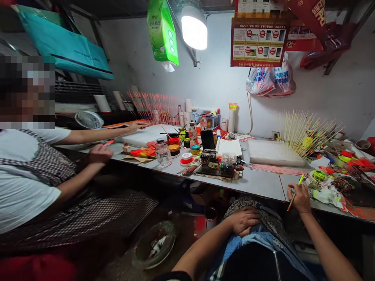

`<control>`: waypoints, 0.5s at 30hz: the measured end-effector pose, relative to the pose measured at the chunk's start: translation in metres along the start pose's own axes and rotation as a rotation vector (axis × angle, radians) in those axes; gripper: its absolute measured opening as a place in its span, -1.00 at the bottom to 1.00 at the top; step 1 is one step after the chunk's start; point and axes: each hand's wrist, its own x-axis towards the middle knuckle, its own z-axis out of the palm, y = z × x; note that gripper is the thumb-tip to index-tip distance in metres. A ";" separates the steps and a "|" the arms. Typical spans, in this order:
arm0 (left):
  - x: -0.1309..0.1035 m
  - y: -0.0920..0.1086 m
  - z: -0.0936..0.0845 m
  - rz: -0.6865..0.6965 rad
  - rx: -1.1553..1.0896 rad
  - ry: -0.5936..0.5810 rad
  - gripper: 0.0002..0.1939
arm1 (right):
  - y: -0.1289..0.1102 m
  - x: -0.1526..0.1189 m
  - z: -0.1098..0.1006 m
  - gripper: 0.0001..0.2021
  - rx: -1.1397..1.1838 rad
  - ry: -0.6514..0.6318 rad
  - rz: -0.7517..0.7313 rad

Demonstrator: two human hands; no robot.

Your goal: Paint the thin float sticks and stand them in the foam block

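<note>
My right hand [301, 198] is closed around a thin paintbrush [301, 180], just over the front edge of the table. Bright yellow covers the brush's upper end, and its brown lower end sticks out below my fingers. Near it stands a small pot of yellow paint [318, 175], with a yellow-stained white cloth [329, 196] beside it. My left hand [245, 221] lies flat on my lap over the patterned apron [271, 212], holding nothing. Thin pink sticks [272, 169] lie on the table in front of a white foam block [269, 153], where many yellow-tipped sticks [295, 132] fan upward.
A co-worker [32, 175] sits at the left with both arms over the table. Ahead stand a phone [208, 140] on a support, a clear plastic jar [163, 153] and several paint pots. A lit lamp [194, 27] hangs above. A basin [155, 246] is on the floor.
</note>
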 end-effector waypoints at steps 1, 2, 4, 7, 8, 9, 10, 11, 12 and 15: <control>0.000 -0.001 0.001 0.002 0.000 0.001 -0.45 | 0.000 0.000 0.000 -0.87 -0.002 0.000 -0.003; 0.001 -0.002 0.002 0.004 0.001 0.003 -0.44 | 0.000 0.000 0.000 -0.87 -0.005 -0.004 -0.006; 0.001 -0.004 0.003 0.005 0.001 0.006 -0.42 | 0.000 0.000 -0.001 -0.87 -0.011 -0.016 -0.006; 0.001 -0.004 0.005 0.001 -0.003 0.007 -0.41 | 0.000 0.000 -0.001 -0.87 -0.018 -0.022 0.009; 0.001 -0.004 0.005 -0.001 -0.006 0.006 -0.41 | 0.000 0.000 -0.002 -0.86 -0.017 -0.021 0.015; 0.001 -0.004 0.005 -0.003 -0.010 0.005 -0.40 | 0.000 0.000 -0.002 -0.86 -0.015 -0.022 0.019; 0.000 -0.004 0.005 -0.006 -0.014 0.004 -0.40 | 0.000 0.000 -0.002 -0.86 -0.012 -0.023 0.023; 0.001 -0.003 0.005 -0.009 -0.018 0.003 -0.40 | 0.001 0.000 -0.002 -0.86 -0.010 -0.027 0.027; 0.001 -0.003 0.005 -0.012 -0.021 0.003 -0.39 | 0.001 0.000 -0.002 -0.86 -0.008 -0.031 0.031; 0.001 -0.002 0.004 -0.018 -0.028 0.003 -0.39 | 0.001 0.000 -0.002 -0.86 0.002 -0.038 0.036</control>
